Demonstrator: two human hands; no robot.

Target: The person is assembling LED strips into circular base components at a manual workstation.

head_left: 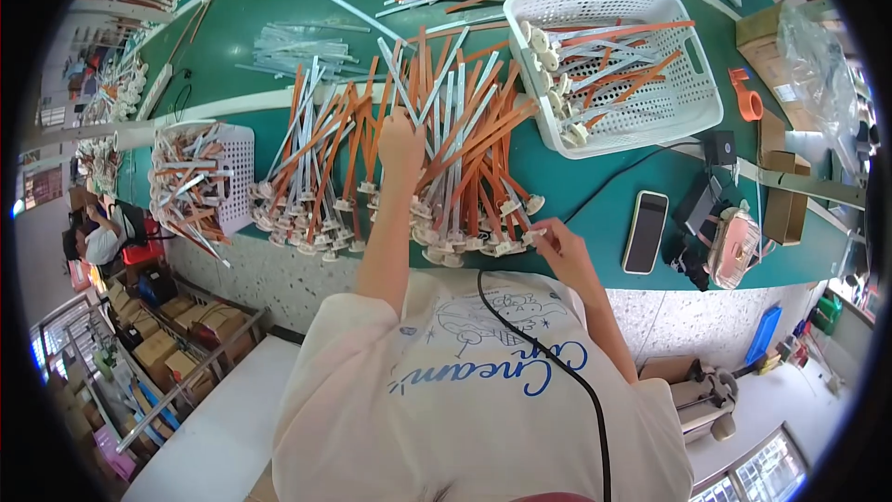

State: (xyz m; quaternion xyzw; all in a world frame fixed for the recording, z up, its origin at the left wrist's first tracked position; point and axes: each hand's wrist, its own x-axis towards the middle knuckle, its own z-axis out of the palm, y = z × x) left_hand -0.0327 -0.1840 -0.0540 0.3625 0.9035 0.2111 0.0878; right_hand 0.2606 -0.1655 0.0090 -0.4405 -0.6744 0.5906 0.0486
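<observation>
Flat orange and silvery strips with cream plastic ends [488, 138] lie in a dense pile on the green worktop [232, 19], their ends toward the person. At the pile's near right edge, the right hand [564, 251], fingers curled, pinches one cream plastic end [533, 236]. The left hand [401, 141] reaches among the strips; whether its fingers grip any cannot be told. Beyond, to the right, a white perforated plastic basket [641, 138] holds more strips.

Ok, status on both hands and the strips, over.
Left hand among strips. Right hand at white end piece. Strips heaped, overlapping. Phone apart, rightward.
</observation>
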